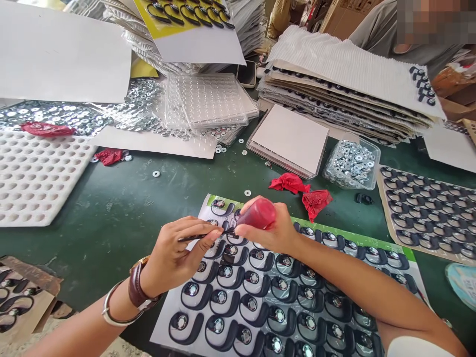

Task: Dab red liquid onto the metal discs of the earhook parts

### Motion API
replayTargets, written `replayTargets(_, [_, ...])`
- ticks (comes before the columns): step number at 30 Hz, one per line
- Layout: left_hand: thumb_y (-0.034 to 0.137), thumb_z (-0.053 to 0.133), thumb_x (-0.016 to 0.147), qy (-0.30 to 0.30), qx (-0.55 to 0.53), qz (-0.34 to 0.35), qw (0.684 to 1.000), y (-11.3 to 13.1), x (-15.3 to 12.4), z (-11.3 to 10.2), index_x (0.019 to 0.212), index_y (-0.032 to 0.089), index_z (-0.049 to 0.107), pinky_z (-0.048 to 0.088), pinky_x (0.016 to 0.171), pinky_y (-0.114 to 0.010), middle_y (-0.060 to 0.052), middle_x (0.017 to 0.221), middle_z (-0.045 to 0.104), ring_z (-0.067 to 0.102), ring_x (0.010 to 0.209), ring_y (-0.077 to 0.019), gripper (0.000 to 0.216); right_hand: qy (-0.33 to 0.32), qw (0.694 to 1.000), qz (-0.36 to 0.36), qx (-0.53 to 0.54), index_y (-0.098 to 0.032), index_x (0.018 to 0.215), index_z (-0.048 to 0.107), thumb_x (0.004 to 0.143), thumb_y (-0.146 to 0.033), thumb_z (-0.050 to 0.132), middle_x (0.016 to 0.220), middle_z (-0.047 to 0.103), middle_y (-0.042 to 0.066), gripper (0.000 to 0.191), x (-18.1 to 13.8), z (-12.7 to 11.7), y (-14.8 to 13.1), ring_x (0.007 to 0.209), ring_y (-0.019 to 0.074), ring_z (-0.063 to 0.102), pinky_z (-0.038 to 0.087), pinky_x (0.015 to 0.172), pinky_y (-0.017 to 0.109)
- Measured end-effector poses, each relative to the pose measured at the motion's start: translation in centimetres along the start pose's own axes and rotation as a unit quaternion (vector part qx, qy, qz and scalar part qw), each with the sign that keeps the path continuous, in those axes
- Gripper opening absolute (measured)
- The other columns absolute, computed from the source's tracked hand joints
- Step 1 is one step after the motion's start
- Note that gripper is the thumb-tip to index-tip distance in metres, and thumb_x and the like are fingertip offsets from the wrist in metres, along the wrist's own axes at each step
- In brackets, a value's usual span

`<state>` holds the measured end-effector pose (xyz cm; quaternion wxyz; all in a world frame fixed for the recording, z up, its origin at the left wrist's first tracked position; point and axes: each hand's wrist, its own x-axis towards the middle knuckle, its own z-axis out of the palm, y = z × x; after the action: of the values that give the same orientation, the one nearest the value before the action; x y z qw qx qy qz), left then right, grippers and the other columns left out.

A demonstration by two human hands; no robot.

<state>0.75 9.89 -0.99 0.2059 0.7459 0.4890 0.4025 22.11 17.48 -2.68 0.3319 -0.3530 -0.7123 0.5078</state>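
My right hand (277, 228) is closed around a small red squeeze bottle (256, 214), tilted with its base up and its tip toward the upper left of the sheet. My left hand (182, 253) pinches a thin black tweezer-like tool (195, 237), its point meeting the bottle's tip area. Both hands are above a white sheet with a green edge (375, 240). Rows of black, hook-shaped pieces (219, 325) with round silvery centres lie on it. The exact spot under the bottle's tip is hidden by my fingers.
A clear tub of metal washers (351, 163) stands near crumpled red wrappings (316, 202). Behind are stacked padded sheets (345, 84) and clear trays (208, 99). A white dimpled tray (37, 178) lies left, another sheet of black pieces (427, 213) right. A person (383, 29) is at back right.
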Motion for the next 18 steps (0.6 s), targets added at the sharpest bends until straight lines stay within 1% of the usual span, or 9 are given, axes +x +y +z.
replayTargets(3, [0.008,0.059,0.086,0.011,0.044,0.086,0.995,0.8,-1.4,-0.1,0.098,0.016,0.069,0.056,0.068,-0.026,-0.004,0.082,0.074,0.069,0.071,-0.0136,0.017,0.017,0.998,0.050,0.027,-0.019,0.078,0.064,0.078,-0.048,0.072,0.063,0.065,0.001,0.030,-0.3,-0.3,-1.1,0.057,0.0143,0.059,0.048,0.056,0.026])
replayTargets(6, [0.007,0.058,0.084,-0.016,0.086,0.172,0.981,1.8,-3.0,-0.1,0.104,0.010,0.068,0.058,0.075,-0.029,-0.007,0.086,0.074,0.071,0.079,-0.0164,0.022,0.048,0.995,0.066,0.049,-0.019,0.080,0.062,0.078,-0.046,0.072,0.061,0.065,0.001,0.030,-1.3,0.5,-0.8,0.056,0.0148,0.059,0.050,0.055,0.027])
replayTargets(10, [0.012,0.057,0.088,-0.035,0.132,0.206,0.969,2.6,-4.0,0.1,0.102,0.007,0.068,0.059,0.080,-0.029,-0.007,0.087,0.075,0.072,0.080,-0.0169,0.018,0.060,0.990,0.070,0.111,-0.019,0.080,0.060,0.077,-0.044,0.073,0.060,0.064,0.001,0.028,-2.8,2.3,0.8,0.056,0.0162,0.062,0.053,0.056,0.029])
replayTargets(12, [0.013,0.057,0.090,-0.037,0.145,0.214,0.965,2.8,-4.3,0.2,0.102,0.008,0.068,0.059,0.081,-0.029,-0.007,0.087,0.075,0.072,0.081,-0.0166,0.017,0.052,0.983,0.083,0.157,-0.019,0.080,0.060,0.077,-0.043,0.074,0.061,0.066,0.002,0.027,-2.8,2.5,0.9,0.056,0.0165,0.064,0.055,0.057,0.030])
replayTargets(14, [0.012,0.054,0.090,-0.039,0.148,0.217,0.964,3.0,-4.8,0.2,0.103,0.009,0.068,0.059,0.082,-0.029,-0.007,0.090,0.075,0.072,0.083,-0.0169,0.019,0.069,0.971,0.103,0.207,-0.018,0.084,0.062,0.080,-0.044,0.072,0.061,0.066,0.001,0.028,-1.8,1.7,0.5,0.054,0.0159,0.065,0.055,0.053,0.028])
replayTargets(15, [0.011,0.052,0.090,-0.039,0.145,0.223,0.963,3.0,-5.1,0.2,0.105,0.009,0.068,0.059,0.083,-0.029,-0.008,0.093,0.075,0.072,0.084,-0.0170,0.022,0.094,0.963,0.110,0.227,-0.018,0.088,0.062,0.081,-0.046,0.070,0.060,0.065,0.000,0.030,-1.0,0.9,0.2,0.052,0.0153,0.065,0.053,0.049,0.026])
replayTargets(16, [0.010,0.050,0.091,-0.029,0.150,0.201,0.967,2.9,-5.4,0.3,0.105,0.011,0.068,0.059,0.083,-0.030,-0.008,0.094,0.075,0.072,0.084,-0.0168,0.024,0.127,0.955,0.114,0.243,-0.017,0.094,0.063,0.082,-0.048,0.068,0.058,0.063,-0.001,0.033,-0.2,-0.1,-0.3,0.050,0.0145,0.064,0.051,0.045,0.024])
replayTargets(17, [0.012,0.049,0.091,-0.011,0.163,0.199,0.966,2.6,-5.5,0.5,0.104,0.014,0.069,0.060,0.082,-0.030,-0.006,0.093,0.076,0.073,0.084,-0.0174,0.024,0.162,0.947,0.115,0.252,-0.017,0.099,0.063,0.083,-0.051,0.066,0.056,0.062,-0.003,0.038,0.7,-1.4,-0.8,0.047,0.0135,0.062,0.048,0.042,0.022])
replayTargets(18, [0.016,0.049,0.092,0.027,0.175,0.208,0.962,2.0,-5.3,0.8,0.102,0.018,0.070,0.061,0.078,-0.030,-0.004,0.089,0.076,0.073,0.080,-0.0174,0.024,0.192,0.940,0.114,0.257,-0.016,0.103,0.062,0.082,-0.054,0.065,0.054,0.060,-0.003,0.044,1.4,-2.8,-1.3,0.043,0.0124,0.060,0.046,0.039,0.020])
